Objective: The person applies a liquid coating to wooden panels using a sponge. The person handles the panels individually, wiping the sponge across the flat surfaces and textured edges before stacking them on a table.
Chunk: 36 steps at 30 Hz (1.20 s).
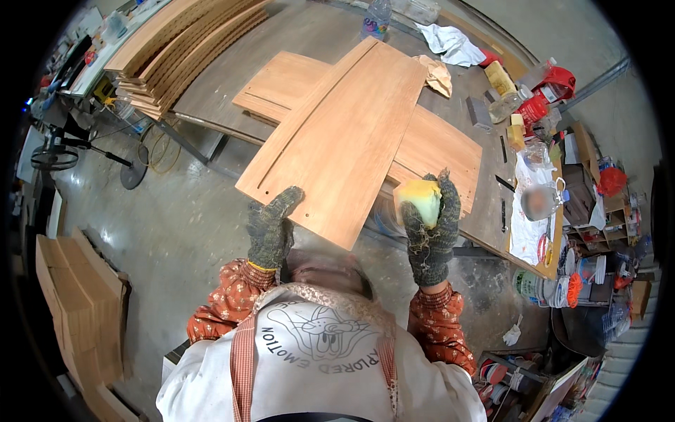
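Note:
My left hand (270,224), in a dark knitted glove, grips the near left corner of a light wooden panel (341,144). Its thumb lies on top and the other fingers are hidden beneath. The panel has a long groove along its left side and small holes at the near end; it rests tilted across another wooden panel (444,144) lying crosswise on the workbench (211,84). To the right of the near end, my right hand (432,243), gloved alike, is closed around a soft yellow and whitish pad that looks like a sponge (420,200).
Curved wooden boards (165,63) are stacked at the far left of the bench. A plastic bottle (377,17), white cloth (451,43), grey block (479,112) and red container (534,109) stand or lie along the back and right. A fan (56,156) and cardboard (74,309) are at left.

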Each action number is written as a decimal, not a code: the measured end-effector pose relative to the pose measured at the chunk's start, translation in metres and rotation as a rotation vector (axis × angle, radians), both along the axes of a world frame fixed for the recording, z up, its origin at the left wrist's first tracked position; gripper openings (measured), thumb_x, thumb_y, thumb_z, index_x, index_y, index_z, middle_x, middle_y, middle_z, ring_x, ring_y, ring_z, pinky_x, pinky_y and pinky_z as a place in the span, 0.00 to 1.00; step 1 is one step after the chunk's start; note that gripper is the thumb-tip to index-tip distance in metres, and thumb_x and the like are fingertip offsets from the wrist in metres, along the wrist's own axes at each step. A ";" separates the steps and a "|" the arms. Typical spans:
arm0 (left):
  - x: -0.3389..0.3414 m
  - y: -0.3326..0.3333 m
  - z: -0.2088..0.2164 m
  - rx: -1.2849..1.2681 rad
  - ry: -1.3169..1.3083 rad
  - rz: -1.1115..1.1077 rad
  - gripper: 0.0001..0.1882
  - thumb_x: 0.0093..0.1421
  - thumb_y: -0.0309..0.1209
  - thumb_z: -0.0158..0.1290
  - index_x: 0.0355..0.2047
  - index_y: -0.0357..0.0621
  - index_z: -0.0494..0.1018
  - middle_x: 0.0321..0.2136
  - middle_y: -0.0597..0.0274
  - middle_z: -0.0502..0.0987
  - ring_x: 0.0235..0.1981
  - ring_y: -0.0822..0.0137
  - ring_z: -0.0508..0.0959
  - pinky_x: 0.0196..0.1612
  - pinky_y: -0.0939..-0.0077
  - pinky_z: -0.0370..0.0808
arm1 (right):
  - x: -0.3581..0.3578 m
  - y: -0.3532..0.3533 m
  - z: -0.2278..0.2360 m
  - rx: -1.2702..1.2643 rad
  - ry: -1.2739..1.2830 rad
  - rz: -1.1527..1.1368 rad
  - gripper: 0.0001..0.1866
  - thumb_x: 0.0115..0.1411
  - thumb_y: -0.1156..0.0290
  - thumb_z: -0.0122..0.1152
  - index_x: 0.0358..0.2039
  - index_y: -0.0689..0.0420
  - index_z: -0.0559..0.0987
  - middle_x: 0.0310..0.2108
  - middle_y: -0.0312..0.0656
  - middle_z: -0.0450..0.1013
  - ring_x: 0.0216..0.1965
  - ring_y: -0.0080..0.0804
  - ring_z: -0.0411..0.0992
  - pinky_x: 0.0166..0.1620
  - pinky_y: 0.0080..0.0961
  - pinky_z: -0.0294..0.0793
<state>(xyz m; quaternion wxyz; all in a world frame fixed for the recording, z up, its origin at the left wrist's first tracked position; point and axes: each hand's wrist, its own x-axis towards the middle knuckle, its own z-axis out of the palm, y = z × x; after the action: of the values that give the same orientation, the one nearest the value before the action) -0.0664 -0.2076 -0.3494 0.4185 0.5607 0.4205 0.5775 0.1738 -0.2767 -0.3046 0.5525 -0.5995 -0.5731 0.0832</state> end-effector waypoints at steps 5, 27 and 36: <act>-0.002 0.005 -0.025 0.502 0.565 0.037 0.20 0.41 0.17 0.58 0.38 0.40 0.75 0.38 0.54 0.76 0.41 0.59 0.76 0.45 0.69 0.72 | 0.000 -0.005 -0.003 -0.049 0.193 0.008 0.33 0.54 0.73 0.59 0.58 0.63 0.57 0.50 0.47 0.64 0.50 0.33 0.64 0.52 0.27 0.66; 0.092 -0.026 -0.013 -0.517 -0.073 -0.800 0.19 0.58 0.30 0.50 0.51 0.44 0.67 0.43 0.59 0.73 0.30 0.74 0.74 0.25 0.87 0.69 | 0.015 -0.061 -0.016 0.310 -0.144 -0.422 0.34 0.49 0.76 0.65 0.55 0.62 0.61 0.49 0.52 0.65 0.49 0.43 0.67 0.50 0.33 0.69; 0.028 0.040 -0.034 -0.853 -0.696 -1.169 0.34 0.56 0.45 0.51 0.56 0.35 0.58 0.55 0.47 0.62 0.53 0.52 0.67 0.56 0.57 0.64 | 0.023 -0.089 -0.045 0.163 -0.033 -0.576 0.33 0.51 0.72 0.64 0.55 0.63 0.60 0.52 0.52 0.62 0.50 0.41 0.65 0.51 0.33 0.67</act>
<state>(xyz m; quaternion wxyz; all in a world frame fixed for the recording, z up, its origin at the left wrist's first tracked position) -0.0389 -0.1673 -0.3836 0.9385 0.2698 0.0888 0.1962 0.1970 -0.3655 -0.3495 0.5904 -0.6923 -0.3929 -0.1332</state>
